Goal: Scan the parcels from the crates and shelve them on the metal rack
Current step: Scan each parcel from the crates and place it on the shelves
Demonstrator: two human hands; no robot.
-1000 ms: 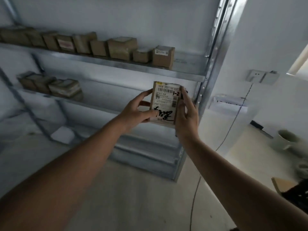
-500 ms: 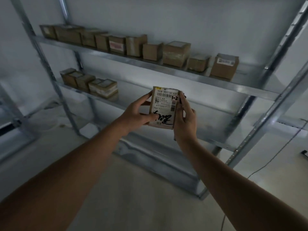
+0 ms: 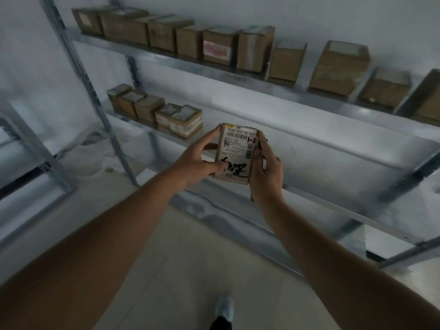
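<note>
**Me:** Head view, looking down my own arms: I have the parcel (image 3: 237, 153) held up between both hands, label facing me, out in front of the metal rack (image 3: 309, 91) and touching none of its shelves. My left hand (image 3: 198, 163) has its fingers (image 3: 209, 140) curled round the left edge with the thumb pressed across the lower face. My right hand (image 3: 264, 167) is wrapped along the right edge.

**Colleague:** Where does it go?

**Me:** My guess is the middle shelf (image 3: 321, 148) — there is bare metal to the right of the short row of boxes (image 3: 157, 110) already on it. The upper shelf (image 3: 214, 67) carries a long line of cartons (image 3: 219, 44), with only narrow gaps between them.

**Colleague:** What could go wrong?

**Me:** Mostly the hand-off to the shelf. If I set the parcel on the front lip instead of pushing it well back, it may tip off once I let go. If I slide it left too hard, it could knock the end box (image 3: 185, 120) of the row out of line. The view is also dim and blurred at the edges, so I could misjudge the shelf edge and catch a corner on it.
</note>
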